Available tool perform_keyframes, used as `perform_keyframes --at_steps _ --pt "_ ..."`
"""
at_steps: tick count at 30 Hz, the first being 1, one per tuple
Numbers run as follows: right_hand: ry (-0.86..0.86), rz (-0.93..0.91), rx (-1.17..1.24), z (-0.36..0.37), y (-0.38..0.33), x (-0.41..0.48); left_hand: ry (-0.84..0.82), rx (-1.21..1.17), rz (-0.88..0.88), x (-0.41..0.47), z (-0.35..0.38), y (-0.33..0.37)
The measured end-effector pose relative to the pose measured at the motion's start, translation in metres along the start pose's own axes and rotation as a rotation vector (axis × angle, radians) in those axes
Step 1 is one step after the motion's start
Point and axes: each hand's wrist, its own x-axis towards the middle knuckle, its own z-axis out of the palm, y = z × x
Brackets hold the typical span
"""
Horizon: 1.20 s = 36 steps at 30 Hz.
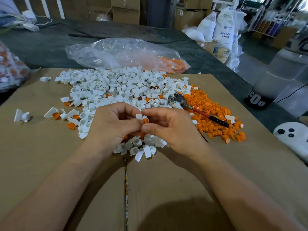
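Even, diffuse overhead light, moderately bright. Soft dark shadow on the cardboard [216, 180] at bottom centre. Mild glare on the clear plastic bag [116, 52]. Strong wide-angle bending at edges; background soft, corners smeared. Centre sharp.

Head-worn wide-angle view, aimed forward and down.

We're looking from the person's head, tilted down over both forearms onto the cardboard sheet [50, 155]. The left hand [113, 127] and right hand [168, 129] sit close below us at mid-frame, with the heap of white parts [108, 87] just past them. We face across the table toward the plastic bag [120, 52] and, far off at the top, the stacked cartons [125, 12]. The wide lens bows the edges.
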Motion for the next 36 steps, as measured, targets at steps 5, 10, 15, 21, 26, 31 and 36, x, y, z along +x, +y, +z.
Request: perform_keyframes --at_steps 5,10,15,21,26,31,36 --pt "0.009 -0.033 0.03 0.0001 0.0002 -0.0004 0.018 -0.07 -0.031 -0.001 0.0011 -0.0006" --pt "0.021 0.017 0.115 0.0011 0.0018 -0.0008 0.039 -0.084 -0.043 -0.003 0.0019 -0.0003" --pt "0.02 0.061 0.086 0.0007 0.0023 0.0002 -0.009 -0.014 -0.052 -0.0014 0.0017 0.0014" --pt "-0.009 0.054 0.104 0.0006 0.0028 0.0007 -0.03 -0.01 -0.075 -0.001 -0.0004 0.0014" --pt "-0.02 0.056 0.18 -0.0001 0.0021 0.0004 -0.043 -0.154 -0.167 0.0021 -0.0012 0.0" --pt "-0.026 -0.019 0.17 -0.0026 0.0016 0.0008 -0.032 -0.282 -0.27 0.005 -0.0026 -0.0002" --pt "-0.043 -0.093 0.16 -0.0004 0.0037 0.0002 -0.023 -0.279 -0.303 0.0048 -0.0035 -0.0009"
